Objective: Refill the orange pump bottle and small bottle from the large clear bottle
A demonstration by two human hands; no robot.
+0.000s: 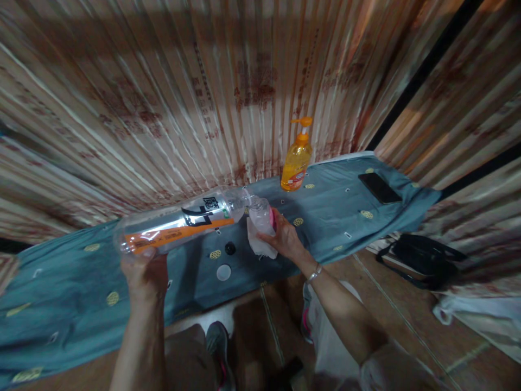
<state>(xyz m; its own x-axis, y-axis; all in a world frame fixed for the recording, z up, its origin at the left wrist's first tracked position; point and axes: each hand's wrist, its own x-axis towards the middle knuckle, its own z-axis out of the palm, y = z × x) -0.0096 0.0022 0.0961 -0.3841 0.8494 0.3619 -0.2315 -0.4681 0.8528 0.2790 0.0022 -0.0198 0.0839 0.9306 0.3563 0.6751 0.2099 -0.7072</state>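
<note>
My left hand (pixel 144 271) grips the base end of a large clear plastic bottle (pixel 179 220), fingers curled shut around its rounded bottom. The bottle is smooth and see-through, tipped on its side nearly level, with an orange band and bold black characters on its label; its neck points right. That neck meets the mouth of a small clear bottle (pixel 260 216) held in my right hand (pixel 285 239), whose fingers are wrapped closed around it together with a crumpled white tissue (pixel 260 244) hanging below. Something pink shows at the small bottle's far side, but I cannot make out what it is. Both bottles hover above a tabletop covered by a soft blue-grey cloth (pixel 73 293) dotted with small yellow patterned ovals. Just below the bottles, on the cloth, lie a small black cap (pixel 230 248) and a round white cap (pixel 223 272). Farther right stands an orange pump bottle (pixel 297 160), glossy and translucent, against a ribbed wall. A flat black phone (pixel 379 187) lies at the far right. My wrist carries a thin bracelet (pixel 314 273). The picture is dim and blurred at its edges.
</note>
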